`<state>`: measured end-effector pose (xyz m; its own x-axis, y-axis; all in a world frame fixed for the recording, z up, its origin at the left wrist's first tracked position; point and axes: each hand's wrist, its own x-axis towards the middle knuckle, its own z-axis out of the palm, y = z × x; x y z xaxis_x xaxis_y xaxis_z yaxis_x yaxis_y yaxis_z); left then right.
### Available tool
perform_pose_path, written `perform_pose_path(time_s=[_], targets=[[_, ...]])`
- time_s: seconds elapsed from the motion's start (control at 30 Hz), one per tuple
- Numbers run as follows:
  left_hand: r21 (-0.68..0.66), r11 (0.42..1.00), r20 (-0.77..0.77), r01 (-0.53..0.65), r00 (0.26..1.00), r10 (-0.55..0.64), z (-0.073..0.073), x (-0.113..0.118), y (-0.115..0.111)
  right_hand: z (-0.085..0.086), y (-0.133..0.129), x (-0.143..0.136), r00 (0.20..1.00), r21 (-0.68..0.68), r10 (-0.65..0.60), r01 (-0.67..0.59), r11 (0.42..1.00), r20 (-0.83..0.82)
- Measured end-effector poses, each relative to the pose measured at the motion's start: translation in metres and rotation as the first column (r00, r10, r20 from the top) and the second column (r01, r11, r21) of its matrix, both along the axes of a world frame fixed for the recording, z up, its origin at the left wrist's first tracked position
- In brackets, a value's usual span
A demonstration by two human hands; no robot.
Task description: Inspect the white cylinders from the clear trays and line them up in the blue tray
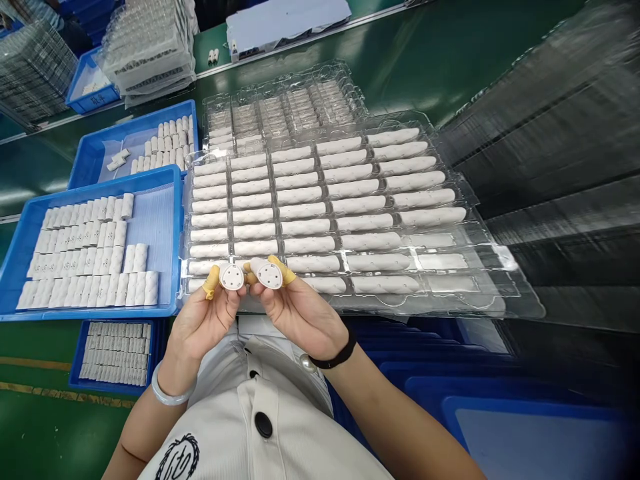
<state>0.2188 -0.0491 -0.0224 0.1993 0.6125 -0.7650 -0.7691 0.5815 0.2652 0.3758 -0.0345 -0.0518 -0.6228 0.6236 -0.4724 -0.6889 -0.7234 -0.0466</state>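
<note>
My left hand [203, 323] is closed on a white cylindrical piece [232, 277], its round end with small dark holes turned up at me. A matching white cylindrical piece [270, 275] sits between the fingers of my right hand [305, 317]. Yellow covers wrap some of my fingertips, and the two pieces are held side by side, a small gap between their ends. Just beyond my hands lies a clear plastic tray [515, 293] with columns of long white wavy pieces [356, 205]. Several slots at its near right corner hold no piece.
Left of the tray stand a blue bin [173, 267] of short white pieces, another blue bin [85, 157] behind it, and a lower one [75, 380]. A second clear tray [350, 87] lies behind. Stacked trays [150, 60] and a person's sleeve [47, 17] are at back left.
</note>
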Motion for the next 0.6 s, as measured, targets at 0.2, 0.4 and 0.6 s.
perform_pose_path(time_s=[0.2, 0.4, 0.6], targets=[[0.003, 1.0, -0.015, 0.003, 1.0, -0.003, 0.001, 0.001, 0.001, -0.003, -0.001, 0.001, 0.999, 0.039, 0.002, -0.004, 0.999, 0.04], [0.08, 0.994, -0.067, 0.072, 0.996, -0.067, -0.003, -0.001, 0.001, -0.002, 0.001, 0.0, 0.999, 0.066, 0.002, -0.006, 0.998, 0.048], [0.298, 0.943, -0.174, 0.147, 0.98, -0.097, -0.003, -0.006, 0.0, 0.012, -0.005, -0.002, 0.965, 0.255, -0.119, 0.057, 0.965, 0.232]])
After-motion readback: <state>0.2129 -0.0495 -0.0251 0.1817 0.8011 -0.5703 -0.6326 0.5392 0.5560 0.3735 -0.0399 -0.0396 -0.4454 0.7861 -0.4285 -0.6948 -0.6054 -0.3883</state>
